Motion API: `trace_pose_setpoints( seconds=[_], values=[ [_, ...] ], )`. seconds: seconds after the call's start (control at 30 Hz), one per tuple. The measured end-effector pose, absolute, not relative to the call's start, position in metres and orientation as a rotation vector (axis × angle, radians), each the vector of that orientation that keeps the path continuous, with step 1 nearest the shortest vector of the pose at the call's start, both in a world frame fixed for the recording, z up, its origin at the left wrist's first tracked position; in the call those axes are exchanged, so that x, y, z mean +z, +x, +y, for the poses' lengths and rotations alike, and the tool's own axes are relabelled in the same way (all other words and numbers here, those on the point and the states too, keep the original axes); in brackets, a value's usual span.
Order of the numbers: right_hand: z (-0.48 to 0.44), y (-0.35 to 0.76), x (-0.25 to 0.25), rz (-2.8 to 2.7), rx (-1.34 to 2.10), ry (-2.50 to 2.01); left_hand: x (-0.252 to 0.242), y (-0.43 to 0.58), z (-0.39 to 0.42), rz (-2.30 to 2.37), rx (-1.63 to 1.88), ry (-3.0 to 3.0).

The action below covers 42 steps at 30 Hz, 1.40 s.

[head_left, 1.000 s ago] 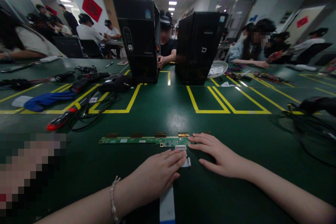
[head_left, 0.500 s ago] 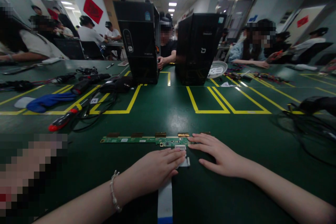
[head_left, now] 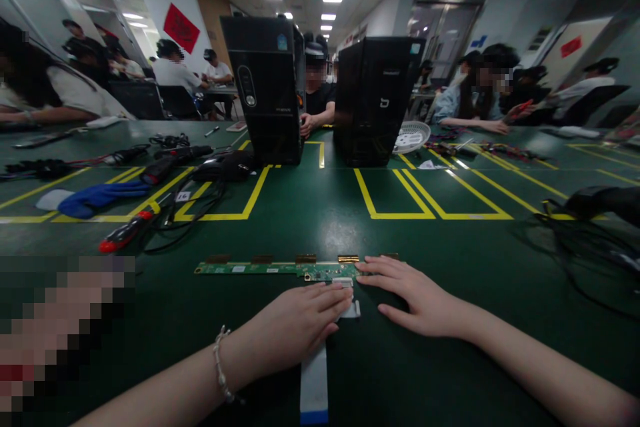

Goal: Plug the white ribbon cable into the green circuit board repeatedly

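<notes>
A long, narrow green circuit board [head_left: 270,269] with copper-coloured tabs on its far edge lies crosswise on the table. From its near side a flat white ribbon cable [head_left: 314,380] with a blue end runs toward me. My left hand [head_left: 310,310] rests flat over the cable, fingers stretched out, covering its middle part. A white connector piece [head_left: 356,309] shows beside those fingertips. My right hand [head_left: 417,297] lies with fingers spread, its fingertips over the right part of the board and hiding some of it. Neither hand is closed around anything.
Two black computer towers [head_left: 263,93] stand farther back, with a person between them. At left lie a red-and-black screwdriver [head_left: 125,232], a blue glove [head_left: 100,199] and black cables. More cables [head_left: 580,240] lie at right; a white basket [head_left: 413,137] sits behind.
The camera view has tilted up slightly. Both hands, the board and the ribbon cable keep practically the same places.
</notes>
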State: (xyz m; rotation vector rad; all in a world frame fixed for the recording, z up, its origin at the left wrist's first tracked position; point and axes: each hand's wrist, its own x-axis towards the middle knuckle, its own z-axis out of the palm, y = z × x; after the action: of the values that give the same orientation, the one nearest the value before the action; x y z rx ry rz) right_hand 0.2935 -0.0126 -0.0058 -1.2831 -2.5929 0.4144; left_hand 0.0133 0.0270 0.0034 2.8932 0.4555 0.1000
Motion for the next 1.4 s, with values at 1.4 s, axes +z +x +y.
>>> trace_pose_setpoints(
  seconds=[1.4],
  values=[
    [-0.043,0.275,0.008,-2.551,0.593,-1.475,-0.070,-0.111,-0.028,1.579,0.604,2.779]
  ],
)
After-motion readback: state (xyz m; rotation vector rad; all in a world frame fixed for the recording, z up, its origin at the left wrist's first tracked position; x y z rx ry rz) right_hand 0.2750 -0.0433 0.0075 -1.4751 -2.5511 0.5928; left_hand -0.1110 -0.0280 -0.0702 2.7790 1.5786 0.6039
